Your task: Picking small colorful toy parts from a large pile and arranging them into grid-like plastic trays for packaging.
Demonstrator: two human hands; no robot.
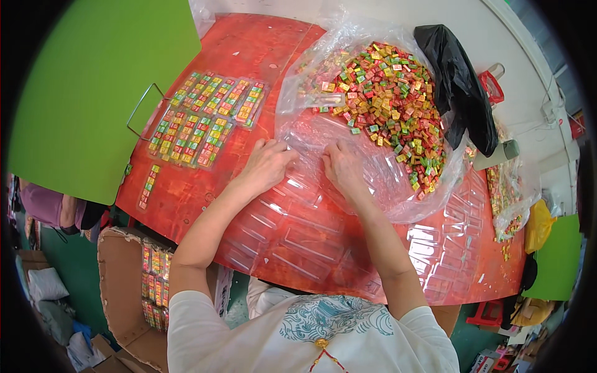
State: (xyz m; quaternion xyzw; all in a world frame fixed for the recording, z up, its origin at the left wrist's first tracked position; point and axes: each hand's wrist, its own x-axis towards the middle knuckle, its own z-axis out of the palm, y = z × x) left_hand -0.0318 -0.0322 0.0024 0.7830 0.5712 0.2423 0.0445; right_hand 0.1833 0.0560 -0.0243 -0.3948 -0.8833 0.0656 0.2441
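Note:
My left hand (268, 163) is closed, its fingertips pinching clear plastic near the middle of the red table (242, 50). Opposite it, my right hand (344, 166) is curled with its fingers on clear plastic too. Between the hands the clear plastic (308, 149) is hard to tell apart from the bag below. Just beyond lies a large open clear bag (292, 93), heaped with small wrapped cubes (392, 93) in red, yellow and green. Closer to me, several clear plastic trays (311, 242) are laid out in rows.
Filled trays of cubes (193, 138) lie in two rows at the left, with one short strip of cubes (148, 187) beside them. A black bag (457, 87) and another bag of cubes (507, 193) are at the right. Below left stands a cardboard box (121, 292) holding filled packs.

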